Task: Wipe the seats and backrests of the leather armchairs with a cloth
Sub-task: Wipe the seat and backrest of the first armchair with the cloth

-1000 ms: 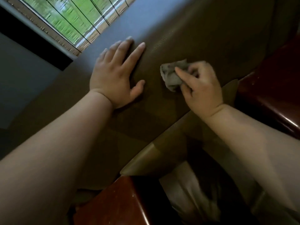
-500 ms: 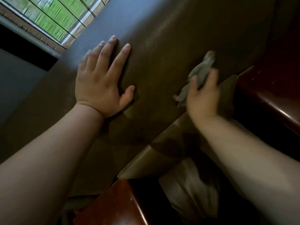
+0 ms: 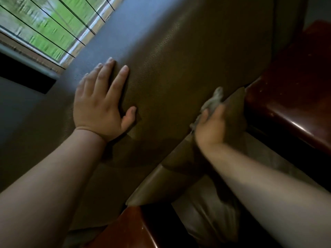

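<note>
My left hand lies flat on the backrest, fingers straight and spread, thumb out to the side, holding nothing; the leather under it is dark brown, finely pebbled and faintly glossy. Off to its right, well apart, my right hand has the cloth pinched in its grip, fingers curled round it, though the hand is blurred and I cannot tell exactly how each finger sits. The cloth is a small grey rag, soft and crumpled, one bunched end poking up beyond my fingertips against the lower edge of the backrest, right where it meets the seat cushion, a smoother, rounded roll of the same brown leather. Just right of that grip runs a wooden armrest, reddish, polished and shiny, with a curved edge. Far up and left of my left hand is a window crossed by thin dark lines.
</note>
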`<action>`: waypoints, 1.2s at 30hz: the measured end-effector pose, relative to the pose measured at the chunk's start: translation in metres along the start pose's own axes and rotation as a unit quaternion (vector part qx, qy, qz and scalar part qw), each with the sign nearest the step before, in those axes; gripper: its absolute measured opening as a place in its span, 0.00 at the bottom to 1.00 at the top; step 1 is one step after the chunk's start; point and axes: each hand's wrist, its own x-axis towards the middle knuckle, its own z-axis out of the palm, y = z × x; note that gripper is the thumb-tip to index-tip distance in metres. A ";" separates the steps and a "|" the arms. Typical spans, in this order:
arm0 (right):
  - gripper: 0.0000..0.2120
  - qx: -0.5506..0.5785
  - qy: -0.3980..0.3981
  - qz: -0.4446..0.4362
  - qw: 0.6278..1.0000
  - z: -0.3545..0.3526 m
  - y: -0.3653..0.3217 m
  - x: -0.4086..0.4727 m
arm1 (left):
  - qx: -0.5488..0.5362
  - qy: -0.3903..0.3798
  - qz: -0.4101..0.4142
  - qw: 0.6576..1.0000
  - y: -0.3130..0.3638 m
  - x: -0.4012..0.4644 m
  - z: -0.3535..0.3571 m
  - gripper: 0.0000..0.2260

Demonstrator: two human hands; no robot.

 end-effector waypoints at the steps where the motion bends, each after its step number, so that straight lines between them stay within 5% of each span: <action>1: 0.18 -0.028 -0.049 -0.038 0.998 0.008 0.001 -0.021 | 0.000 -0.005 0.002 1.000 0.001 0.001 -0.002 0.38; 5: 0.19 -0.108 -0.266 -0.193 0.938 -0.008 0.019 -0.042 | -0.024 -0.034 -0.014 0.999 0.006 0.006 -0.015 0.39; 7: 0.17 -0.090 -0.227 -0.187 0.952 -0.026 0.018 0.002 | -0.050 -0.036 -0.014 0.998 0.013 0.024 -0.023 0.38; 11: 0.13 -0.021 0.001 -0.069 0.997 -0.053 -0.005 0.077 | -0.036 -0.040 0.046 0.998 0.052 0.086 -0.017 0.37; 13: 0.15 -0.017 -0.002 -0.103 0.995 -0.038 -0.014 0.054 | -0.002 -0.020 0.051 0.998 0.067 0.097 -0.004 0.37; 17: 0.26 -0.046 -0.248 -0.223 0.942 0.012 -0.010 -0.050 | 0.023 0.002 0.053 0.998 0.068 0.094 0.005 0.35; 19: 0.28 -0.019 -0.256 -0.240 0.936 0.008 -0.010 -0.058 | 0.020 0.005 0.054 0.998 0.067 0.096 0.003 0.35; 21: 0.21 0.004 -0.201 -0.261 0.944 -0.011 -0.014 -0.027 | 0.015 0.009 0.055 0.998 0.068 0.097 0.005 0.35; 25: 0.11 0.013 0.024 -0.075 0.997 -0.063 -0.006 0.108 | 0.015 0.015 0.056 0.998 0.067 0.097 0.011 0.35; 27: 0.13 0.043 0.071 0.013 0.996 -0.075 -0.022 0.151 | 0.015 0.014 0.052 0.998 0.067 0.097 0.011 0.35; 30: 0.20 0.051 0.043 -0.044 0.997 -0.052 -0.048 0.115 | 0.015 0.012 0.057 0.998 0.067 0.097 0.012 0.36; 33: 0.26 -0.009 -0.095 -0.175 0.980 -0.034 -0.047 0.033 | 0.012 0.007 0.059 0.998 0.067 0.099 0.012 0.36; 36: 0.23 -0.053 -0.178 -0.240 0.953 -0.048 -0.032 0.039 | 0.014 0.007 0.060 0.998 0.066 0.098 0.013 0.37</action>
